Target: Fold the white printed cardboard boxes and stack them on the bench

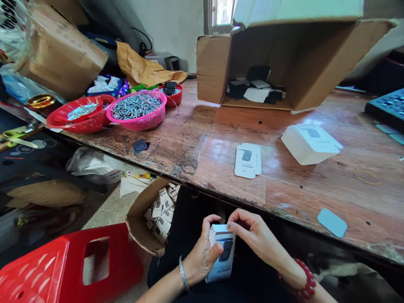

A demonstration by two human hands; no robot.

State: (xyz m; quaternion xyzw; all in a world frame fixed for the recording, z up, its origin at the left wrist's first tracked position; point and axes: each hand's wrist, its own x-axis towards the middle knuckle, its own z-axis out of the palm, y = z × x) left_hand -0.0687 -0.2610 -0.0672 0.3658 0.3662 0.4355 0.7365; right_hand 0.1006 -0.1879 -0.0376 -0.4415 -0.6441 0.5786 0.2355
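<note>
My left hand is wrapped round a small white printed carton, thumb across its front. The carton stands nearly upright over my lap, with a dark device picture and the word MAGNETIC on it. At the carton's top edge, the thumb and fingers of my right hand pinch the flap. On the table just beyond lie a few flat, unfolded cartons of the same print. A thick stack of flat cartons rests farther right. What is inside the held carton is hidden.
A cardboard box of finished cartons sits low at left, beside a red stool. Pink and red baskets hold metal parts. A large open box stands behind; a pale rounded card lies near the table edge.
</note>
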